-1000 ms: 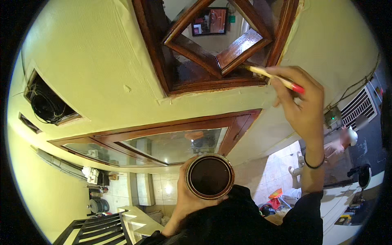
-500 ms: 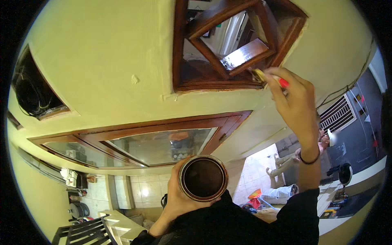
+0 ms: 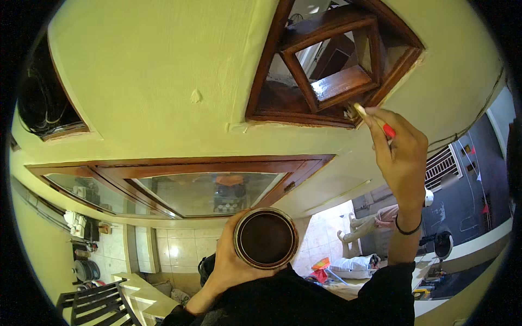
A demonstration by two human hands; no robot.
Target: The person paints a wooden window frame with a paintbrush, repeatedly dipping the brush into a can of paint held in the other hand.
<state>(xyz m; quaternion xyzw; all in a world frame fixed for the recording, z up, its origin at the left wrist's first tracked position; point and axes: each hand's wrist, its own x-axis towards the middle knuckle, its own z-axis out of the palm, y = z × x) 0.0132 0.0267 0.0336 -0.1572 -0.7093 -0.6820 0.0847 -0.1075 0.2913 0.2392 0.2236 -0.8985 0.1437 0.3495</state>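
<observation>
Pinching a paintbrush (image 3: 360, 110) between thumb and fingertips, the right hand (image 3: 402, 152) is beside the lower right corner of a brown wooden frame (image 3: 299, 118). Its fingers are closed on the handle; the pale wood and bristles poke out past the fingertips towards that corner, while the handle's red end shows on the other side of the grip, close to the palm. The bristles sit over the frame's inner corner, though I can't tell whether they touch the wood. Set inside the frame is a tilted wooden square (image 3: 348, 96), one face of it catching a bright shine.

Below the frame, well apart from it, the left hand (image 3: 227, 263) is curled around the side of an open round tin (image 3: 237, 239). The tin sits snug against the palm, its mouth facing up and dark brown inside; the fingers on its far side are hidden.

Between the tin and the frame runs a brown-framed glass panel (image 3: 217, 163). The yellow-green wall (image 3: 163, 98) spreads out left of the frame, with a dark recess (image 3: 46, 106) holding coiled cables farther left. Another person (image 3: 367, 223) is below the frame, over to the right.
</observation>
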